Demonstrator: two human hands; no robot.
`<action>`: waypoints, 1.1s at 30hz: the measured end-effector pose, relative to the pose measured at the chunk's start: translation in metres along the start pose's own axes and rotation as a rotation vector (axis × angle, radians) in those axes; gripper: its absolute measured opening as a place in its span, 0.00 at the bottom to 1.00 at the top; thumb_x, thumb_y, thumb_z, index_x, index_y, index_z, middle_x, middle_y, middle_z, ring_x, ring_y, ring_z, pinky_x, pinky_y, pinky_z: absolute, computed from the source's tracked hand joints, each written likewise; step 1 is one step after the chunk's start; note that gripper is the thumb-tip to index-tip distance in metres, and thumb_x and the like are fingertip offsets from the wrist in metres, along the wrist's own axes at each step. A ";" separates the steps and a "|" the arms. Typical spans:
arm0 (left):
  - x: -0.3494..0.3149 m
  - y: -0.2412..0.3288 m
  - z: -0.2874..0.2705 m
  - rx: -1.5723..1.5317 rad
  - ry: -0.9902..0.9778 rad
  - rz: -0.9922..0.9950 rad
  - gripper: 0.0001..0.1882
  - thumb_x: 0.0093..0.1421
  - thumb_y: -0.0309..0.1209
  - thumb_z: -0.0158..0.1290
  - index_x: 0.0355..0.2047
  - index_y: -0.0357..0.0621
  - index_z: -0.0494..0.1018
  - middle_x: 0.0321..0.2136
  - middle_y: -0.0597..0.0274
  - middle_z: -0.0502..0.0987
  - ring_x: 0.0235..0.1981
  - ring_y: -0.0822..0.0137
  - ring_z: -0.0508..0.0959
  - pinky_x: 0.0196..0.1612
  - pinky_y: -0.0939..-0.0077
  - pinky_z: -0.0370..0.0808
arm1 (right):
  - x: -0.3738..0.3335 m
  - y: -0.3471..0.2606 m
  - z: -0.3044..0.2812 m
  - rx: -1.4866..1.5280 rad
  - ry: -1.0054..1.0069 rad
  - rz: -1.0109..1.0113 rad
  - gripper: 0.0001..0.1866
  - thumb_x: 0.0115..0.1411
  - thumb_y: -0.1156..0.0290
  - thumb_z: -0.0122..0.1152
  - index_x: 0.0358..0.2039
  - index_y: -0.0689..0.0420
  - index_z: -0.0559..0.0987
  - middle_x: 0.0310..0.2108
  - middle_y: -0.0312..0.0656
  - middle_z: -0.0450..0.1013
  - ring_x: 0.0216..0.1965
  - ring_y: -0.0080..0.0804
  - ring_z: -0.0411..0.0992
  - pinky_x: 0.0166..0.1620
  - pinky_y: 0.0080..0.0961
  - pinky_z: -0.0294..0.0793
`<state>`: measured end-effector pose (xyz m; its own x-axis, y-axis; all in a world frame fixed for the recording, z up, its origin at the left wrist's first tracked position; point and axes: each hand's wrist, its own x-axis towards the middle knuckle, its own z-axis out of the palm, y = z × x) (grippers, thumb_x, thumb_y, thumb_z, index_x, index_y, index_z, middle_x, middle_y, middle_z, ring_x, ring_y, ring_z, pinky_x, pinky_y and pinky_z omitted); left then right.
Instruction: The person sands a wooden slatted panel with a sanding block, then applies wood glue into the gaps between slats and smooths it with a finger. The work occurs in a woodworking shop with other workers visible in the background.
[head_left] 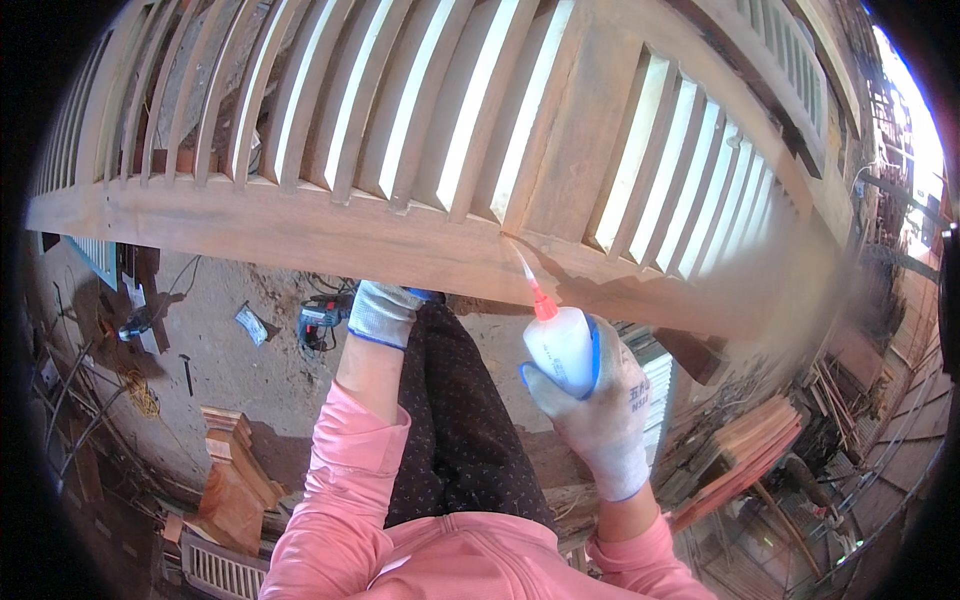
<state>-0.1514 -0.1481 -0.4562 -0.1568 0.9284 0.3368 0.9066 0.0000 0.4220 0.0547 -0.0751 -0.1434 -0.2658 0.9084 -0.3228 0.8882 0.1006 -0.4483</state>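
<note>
One white squeeze bottle [556,352] with a red collar [544,306] sits near the middle of my view, and I see the right hand [600,405] closed around its body, thumb on the near side and fingers wrapping the far side. Its pale, thin nozzle [529,268] slants up and away from the person, its tip at the joint where a broad upright [585,130] of a slatted wooden panel meets the near rail [250,228]; I can't tell from here whether the tip touches the wood or floats just over it. Over on the left, the left hand [383,313] is up against the lower edge of that rail, with its fingers mostly hidden there, so I cannot tell whether they are spread or gripping. Both hands wear whitish gloves with blue areas, and both forearms come out of pink sleeves [345,470]. Below the rail I make out dark patterned trousers [455,410], and just beside the left hand, on the floor, a blue power tool [321,318]. Farther left lie a small packet [251,325], a hammer [187,374] and a tangle of yellow cord [140,394]. Toward me at lower left stands a shaped wooden piece [228,470], near another slatted panel [222,570], while stacked boards [745,455] rest at lower right, well apart from the bottle.
</note>
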 end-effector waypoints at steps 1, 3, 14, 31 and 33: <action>-0.001 0.000 0.000 0.000 0.002 -0.001 0.30 0.74 0.56 0.45 0.72 0.62 0.65 0.69 0.58 0.69 0.69 0.52 0.68 0.70 0.50 0.66 | 0.000 -0.001 0.000 0.005 -0.001 0.001 0.31 0.50 0.61 0.81 0.51 0.62 0.80 0.40 0.54 0.81 0.40 0.53 0.82 0.45 0.41 0.80; -0.004 -0.002 -0.002 -0.059 -0.101 -0.057 0.30 0.74 0.56 0.45 0.72 0.62 0.65 0.70 0.58 0.69 0.70 0.52 0.68 0.71 0.50 0.66 | 0.001 -0.001 -0.001 0.007 -0.003 -0.012 0.31 0.50 0.61 0.81 0.51 0.62 0.80 0.40 0.54 0.81 0.40 0.53 0.82 0.45 0.41 0.81; 0.000 0.002 -0.008 -0.105 -0.115 -0.080 0.29 0.74 0.55 0.45 0.70 0.59 0.66 0.68 0.57 0.71 0.68 0.52 0.70 0.70 0.50 0.66 | 0.005 -0.006 -0.007 0.019 -0.039 0.008 0.31 0.50 0.62 0.82 0.51 0.61 0.80 0.40 0.53 0.82 0.39 0.50 0.82 0.44 0.39 0.81; -0.003 -0.001 -0.001 -0.002 -0.151 -0.041 0.31 0.73 0.58 0.44 0.71 0.63 0.66 0.68 0.58 0.70 0.69 0.51 0.68 0.71 0.45 0.64 | 0.003 0.003 -0.011 -0.013 -0.076 0.062 0.35 0.51 0.55 0.81 0.53 0.64 0.79 0.42 0.57 0.82 0.42 0.52 0.84 0.46 0.41 0.84; -0.005 -0.001 -0.002 -0.038 -0.157 -0.071 0.31 0.73 0.58 0.45 0.70 0.62 0.67 0.67 0.58 0.71 0.68 0.50 0.69 0.70 0.46 0.65 | 0.002 0.001 -0.012 -0.011 -0.077 0.060 0.35 0.51 0.55 0.81 0.54 0.64 0.79 0.42 0.57 0.82 0.42 0.52 0.84 0.46 0.41 0.83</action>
<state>-0.1525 -0.1539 -0.4570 -0.1541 0.9733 0.1703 0.8795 0.0565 0.4726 0.0599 -0.0678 -0.1346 -0.2401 0.8789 -0.4122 0.9072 0.0520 -0.4174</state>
